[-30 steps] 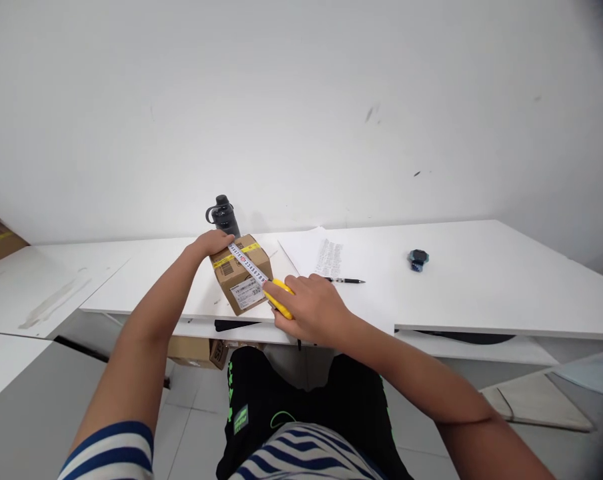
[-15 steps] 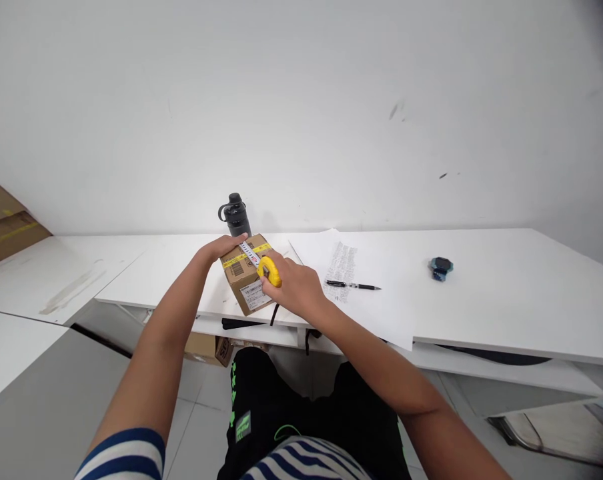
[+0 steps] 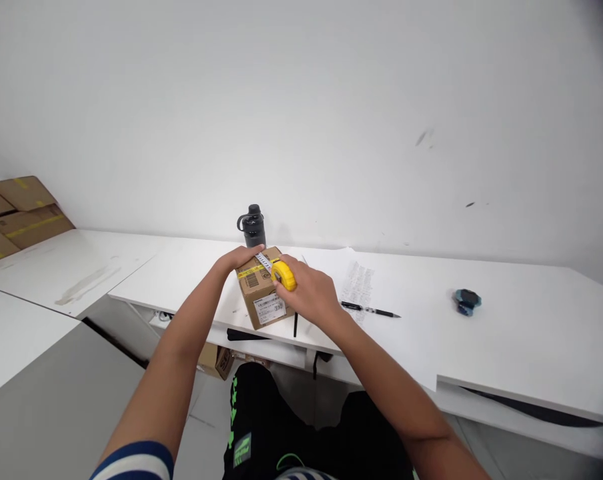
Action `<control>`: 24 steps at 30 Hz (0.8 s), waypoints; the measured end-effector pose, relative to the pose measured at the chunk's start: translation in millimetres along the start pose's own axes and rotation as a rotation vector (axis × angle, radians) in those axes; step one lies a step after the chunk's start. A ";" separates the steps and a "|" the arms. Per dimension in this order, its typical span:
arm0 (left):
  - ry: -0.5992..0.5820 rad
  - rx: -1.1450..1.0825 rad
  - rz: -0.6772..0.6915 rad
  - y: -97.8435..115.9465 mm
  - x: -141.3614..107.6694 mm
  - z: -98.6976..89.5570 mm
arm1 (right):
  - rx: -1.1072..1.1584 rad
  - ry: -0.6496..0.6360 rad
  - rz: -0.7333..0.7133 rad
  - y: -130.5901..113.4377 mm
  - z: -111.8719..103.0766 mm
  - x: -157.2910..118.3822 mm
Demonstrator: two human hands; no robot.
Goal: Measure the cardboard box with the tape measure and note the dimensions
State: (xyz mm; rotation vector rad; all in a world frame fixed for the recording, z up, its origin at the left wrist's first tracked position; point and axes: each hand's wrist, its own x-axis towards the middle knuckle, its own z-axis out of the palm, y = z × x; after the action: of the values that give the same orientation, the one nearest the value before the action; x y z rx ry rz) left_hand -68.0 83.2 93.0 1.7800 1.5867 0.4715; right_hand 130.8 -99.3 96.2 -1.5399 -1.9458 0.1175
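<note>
A small cardboard box [image 3: 251, 300] with yellow tape and a white label stands near the front edge of the white table. My left hand [image 3: 242, 256] is closed over its far left corner, with a fingertip at the end of the pulled-out blade. In my right hand [image 3: 311, 288] is a yellow tape measure [image 3: 284, 276], held at the box's right side. Its white blade lies slantwise across the top of the box between both hands. The fingers of my left hand are partly hidden.
Behind the box stands a dark water bottle [image 3: 254, 230]. To the right are written sheets of paper [image 3: 359, 283], a black pen [image 3: 371, 309] and a dark watch-like object [image 3: 466, 301]. Cardboard boxes [image 3: 26, 217] lie far left; another box [image 3: 215, 360] sits below the table.
The view has shifted, so the box and table appear farther right and lower. Both hands keep their places on the box and tape measure.
</note>
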 end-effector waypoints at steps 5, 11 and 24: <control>0.042 0.121 -0.016 -1.0 3.9 1.4 | 0.065 0.023 0.061 12.7 12.8 39.0; 0.036 0.009 0.100 -9.2 8.8 5.2 | 0.032 -0.063 -0.089 13.7 38.8 86.8; 0.228 -0.310 0.232 -59.4 -25.9 -7.2 | 1.756 -0.134 0.474 16.6 65.5 131.7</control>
State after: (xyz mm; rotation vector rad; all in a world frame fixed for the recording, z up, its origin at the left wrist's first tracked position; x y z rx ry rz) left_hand -120.1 60.5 60.9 1.7204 1.3671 1.0047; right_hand 96.3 44.6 93.4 -0.6127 -0.7399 1.6101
